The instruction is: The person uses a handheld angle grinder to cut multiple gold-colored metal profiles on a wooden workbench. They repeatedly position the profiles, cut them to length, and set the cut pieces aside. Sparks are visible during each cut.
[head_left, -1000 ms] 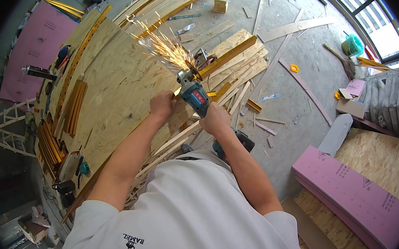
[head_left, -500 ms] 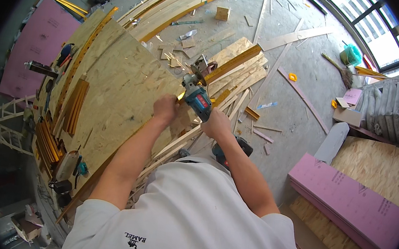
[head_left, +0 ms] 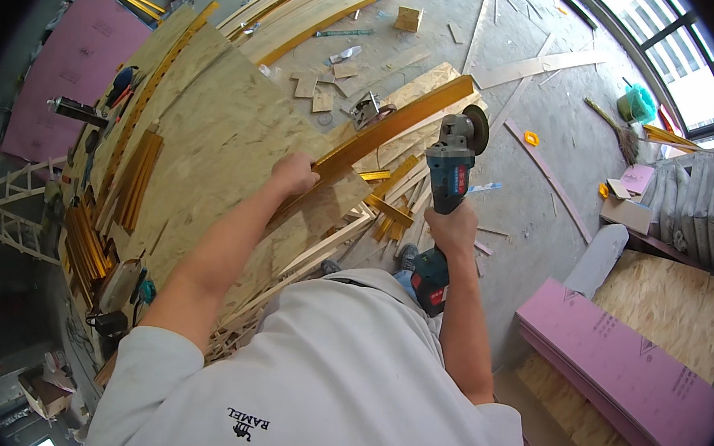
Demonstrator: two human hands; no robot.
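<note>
My right hand [head_left: 454, 227] is wrapped round the body of a cordless angle grinder [head_left: 449, 173], teal and black, held upright in front of me. Its thin round disc [head_left: 476, 129] faces right, apart from any metal. My left hand [head_left: 294, 173] grips a long gold-coloured metal channel [head_left: 402, 122] near the edge of the board table; the channel slants away to the far right. Beneath it, a short gold channel piece [head_left: 389, 210] lies across wooden strips. A metal-and-dark tool [head_left: 370, 111], its kind unclear, sits just beyond the channel.
A large strand-board sheet [head_left: 219, 130] forms the work surface at left, bearing gold channel lengths [head_left: 142, 183]. Small wood offcuts [head_left: 305, 85] litter the concrete floor. Pink foam boards [head_left: 612, 363] are stacked at right. Bundled long strips [head_left: 335, 13] lie at the far side.
The grinder has swung right, away from the gold channel, and the sparks have stopped. My left hand stays on the channel, whose far end sits slightly further right.
</note>
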